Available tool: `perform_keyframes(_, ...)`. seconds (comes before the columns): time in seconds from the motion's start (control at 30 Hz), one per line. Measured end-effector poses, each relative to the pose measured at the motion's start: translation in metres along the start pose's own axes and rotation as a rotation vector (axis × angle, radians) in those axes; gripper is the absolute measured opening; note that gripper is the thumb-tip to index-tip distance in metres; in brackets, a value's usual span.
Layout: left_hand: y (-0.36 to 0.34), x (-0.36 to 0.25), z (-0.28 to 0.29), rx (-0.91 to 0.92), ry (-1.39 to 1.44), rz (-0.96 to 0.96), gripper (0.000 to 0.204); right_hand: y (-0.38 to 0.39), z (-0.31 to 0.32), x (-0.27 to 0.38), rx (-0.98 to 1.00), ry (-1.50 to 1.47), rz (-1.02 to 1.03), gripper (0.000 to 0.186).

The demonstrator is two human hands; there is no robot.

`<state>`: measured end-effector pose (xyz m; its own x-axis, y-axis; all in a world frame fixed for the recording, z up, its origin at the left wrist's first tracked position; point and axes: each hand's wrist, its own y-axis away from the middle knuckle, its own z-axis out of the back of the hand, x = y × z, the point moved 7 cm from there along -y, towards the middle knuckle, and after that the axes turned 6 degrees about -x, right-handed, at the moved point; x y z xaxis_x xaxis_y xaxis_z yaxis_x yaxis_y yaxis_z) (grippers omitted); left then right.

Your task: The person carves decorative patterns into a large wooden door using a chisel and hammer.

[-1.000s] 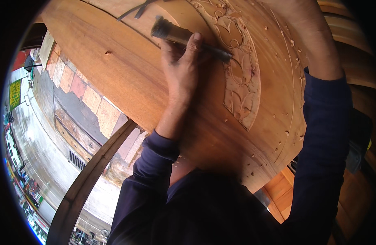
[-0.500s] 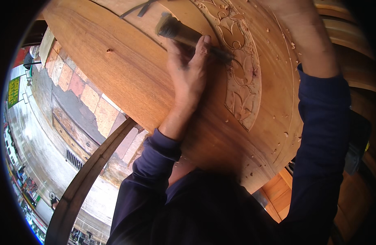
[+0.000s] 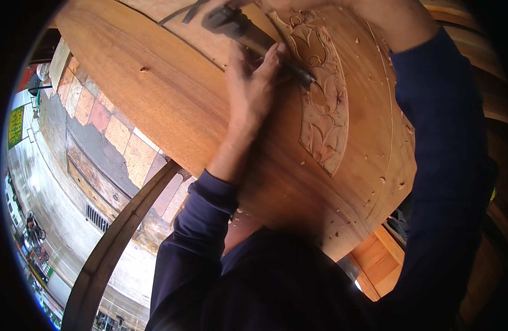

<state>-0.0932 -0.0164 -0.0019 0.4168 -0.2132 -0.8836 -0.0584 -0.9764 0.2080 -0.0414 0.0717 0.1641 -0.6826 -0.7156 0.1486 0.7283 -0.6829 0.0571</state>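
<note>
A chisel (image 3: 259, 41) with a thick dark handle slants across a curved wooden panel (image 3: 171, 105). My left hand (image 3: 253, 83) is wrapped round its shaft, thumb along the upper side. The chisel's tip meets the edge of a carved band (image 3: 323, 110) of leaf and loop shapes in the wood. My right hand (image 3: 212, 7) reaches across the top of the view to the butt of the handle and seems to touch it. The upper edge cuts this hand off, and blur hides how its fingers are set.
Wood shavings (image 3: 382, 180) lie scattered over the panel's right side. Two dark flat strips (image 3: 176, 15) rest at the upper left. A curved wooden piece (image 3: 118, 243) juts up at the lower left, beside tiled paving (image 3: 130, 154) and a street. More wooden boards (image 3: 475, 47) stand at the right.
My right hand has come down and left from beyond the top edge to the chisel's butt. My left hand keeps its hold on the chisel. The whole view has shifted slightly.
</note>
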Motion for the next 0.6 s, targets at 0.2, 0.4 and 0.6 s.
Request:
perform_keyframes(0.2,-0.005,-0.003,-0.003,0.045,-0.028,-0.027,0.041,0.000,0.001,-0.002,-0.045,-0.097,-0.128,0.052)
perform_keyframes(0.4,-0.014,-0.004,-0.006,0.071,-0.156,-0.059,0.041,0.004,-0.004,-0.023,-0.288,-0.513,-0.151,0.056)
perform_keyframes(0.6,-0.013,-0.005,-0.018,0.107,-0.115,0.021,0.040,0.021,0.008,-0.015,0.013,-0.223,-0.171,0.055)
